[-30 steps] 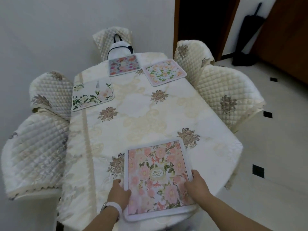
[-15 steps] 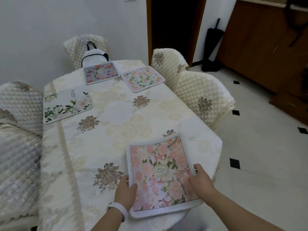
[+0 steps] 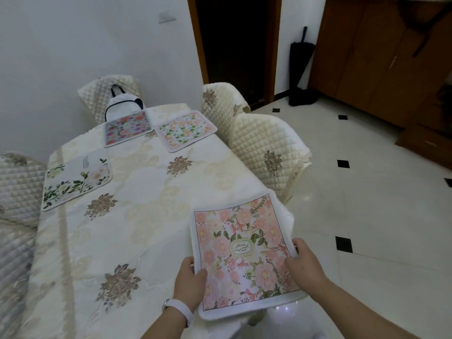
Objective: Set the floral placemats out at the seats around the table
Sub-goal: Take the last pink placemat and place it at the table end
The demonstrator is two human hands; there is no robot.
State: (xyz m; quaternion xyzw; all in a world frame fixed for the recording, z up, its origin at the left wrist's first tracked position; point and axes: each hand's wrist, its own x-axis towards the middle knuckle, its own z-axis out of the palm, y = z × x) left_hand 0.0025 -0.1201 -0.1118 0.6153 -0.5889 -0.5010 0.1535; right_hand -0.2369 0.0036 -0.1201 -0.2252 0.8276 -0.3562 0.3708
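Note:
A pink floral placemat [image 3: 241, 245] with a white border lies at the near right corner of the table [image 3: 137, 211], its near edge hanging past the table's edge. My left hand [image 3: 189, 280] grips its left side and my right hand [image 3: 303, 263] grips its right side. Three other placemats lie flat: a white one with green stems [image 3: 75, 179] at the left side, a multicoloured one [image 3: 127, 128] at the far end, and a pink-edged one with green leaves [image 3: 186, 130] at the far right.
Quilted cream chairs stand around the table: two on the right [image 3: 266, 152], one at the far end [image 3: 102, 89] with a white bag [image 3: 124, 104] on it, others on the left [image 3: 17, 182]. A dark doorway, a black umbrella [image 3: 300, 67] and wooden cabinets [image 3: 386, 57] lie beyond.
The pink placemat has slid rightward towards the table's right corner with both hands on it. My view has swung right, showing more floor and cabinets.

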